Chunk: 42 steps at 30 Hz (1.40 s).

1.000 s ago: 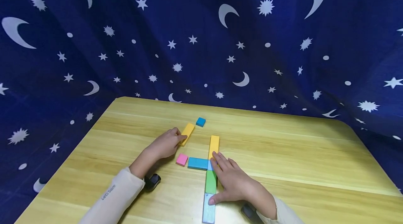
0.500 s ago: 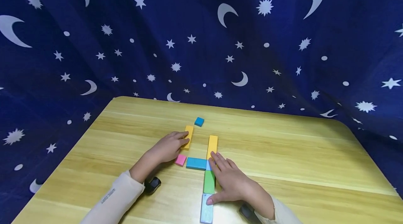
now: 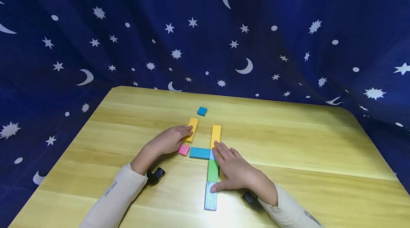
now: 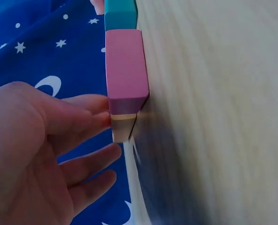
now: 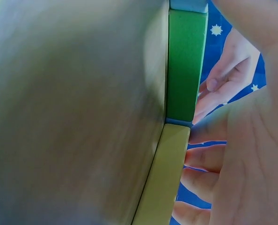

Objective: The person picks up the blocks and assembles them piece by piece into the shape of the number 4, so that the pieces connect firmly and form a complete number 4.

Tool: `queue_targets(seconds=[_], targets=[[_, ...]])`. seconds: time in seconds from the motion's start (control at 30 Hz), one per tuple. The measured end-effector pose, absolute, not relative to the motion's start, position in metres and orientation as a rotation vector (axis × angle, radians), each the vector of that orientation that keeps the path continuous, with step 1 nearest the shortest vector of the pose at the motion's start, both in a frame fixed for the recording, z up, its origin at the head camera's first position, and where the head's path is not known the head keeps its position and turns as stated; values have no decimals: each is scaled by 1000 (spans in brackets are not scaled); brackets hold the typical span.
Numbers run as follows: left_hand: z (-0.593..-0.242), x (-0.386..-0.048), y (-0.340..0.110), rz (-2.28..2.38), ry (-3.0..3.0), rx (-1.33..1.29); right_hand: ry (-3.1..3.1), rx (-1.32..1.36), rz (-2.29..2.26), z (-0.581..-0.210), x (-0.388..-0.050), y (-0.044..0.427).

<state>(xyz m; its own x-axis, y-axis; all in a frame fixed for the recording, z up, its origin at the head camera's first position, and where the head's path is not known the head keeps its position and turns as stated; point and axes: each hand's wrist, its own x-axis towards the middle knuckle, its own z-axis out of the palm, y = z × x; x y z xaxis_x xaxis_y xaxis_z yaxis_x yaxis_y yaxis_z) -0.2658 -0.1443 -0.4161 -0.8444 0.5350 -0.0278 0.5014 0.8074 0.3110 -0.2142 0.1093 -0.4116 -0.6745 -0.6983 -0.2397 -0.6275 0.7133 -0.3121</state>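
My left hand (image 3: 171, 140) rests fingertips on a yellow rectangular block (image 3: 193, 125), fingers loosely extended; its underside is hidden. A pink block (image 3: 184, 150) lies just in front of it. Spread and fairly straight, my right hand (image 3: 237, 169) lies along a line of blocks: another yellow block (image 3: 216, 134), a small light-blue block (image 3: 211, 155), a green block (image 3: 213, 170) and a pale-blue block (image 3: 210, 196). Its fingertips touch the far end, while its thumb rests on the pale-blue one. A blue rectangular block (image 3: 199, 153) extends leftward from this line.
Farther back on the wooden table (image 3: 304, 142) lies a small blue square block (image 3: 202, 111). Behind the table hangs a dark-blue curtain (image 3: 192, 61) with moons and stars. Black wrist devices sit under both forearms.
The left hand has shifted the yellow block nearer the pink block and turned it slightly. My right hand stays on the line of blocks. The head view has tilted down.
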Motion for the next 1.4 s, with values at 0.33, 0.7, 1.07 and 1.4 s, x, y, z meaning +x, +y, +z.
queue_targets(seconds=[0.33, 0.7, 1.07, 1.4], targets=[[-405, -268, -143, 455, 2825, 893, 2597, -1037, -280, -406, -219, 114], [-404, -270, -148, 466, 2842, 896, 2594, -1052, -258, -404, -223, 111], [-406, -268, -152, 464, 2822, 895, 2579, -1055, -277, -405, -220, 109], [-411, -267, -155, 518, 2761, 885, 2559, -1044, -285, -409, -218, 108]])
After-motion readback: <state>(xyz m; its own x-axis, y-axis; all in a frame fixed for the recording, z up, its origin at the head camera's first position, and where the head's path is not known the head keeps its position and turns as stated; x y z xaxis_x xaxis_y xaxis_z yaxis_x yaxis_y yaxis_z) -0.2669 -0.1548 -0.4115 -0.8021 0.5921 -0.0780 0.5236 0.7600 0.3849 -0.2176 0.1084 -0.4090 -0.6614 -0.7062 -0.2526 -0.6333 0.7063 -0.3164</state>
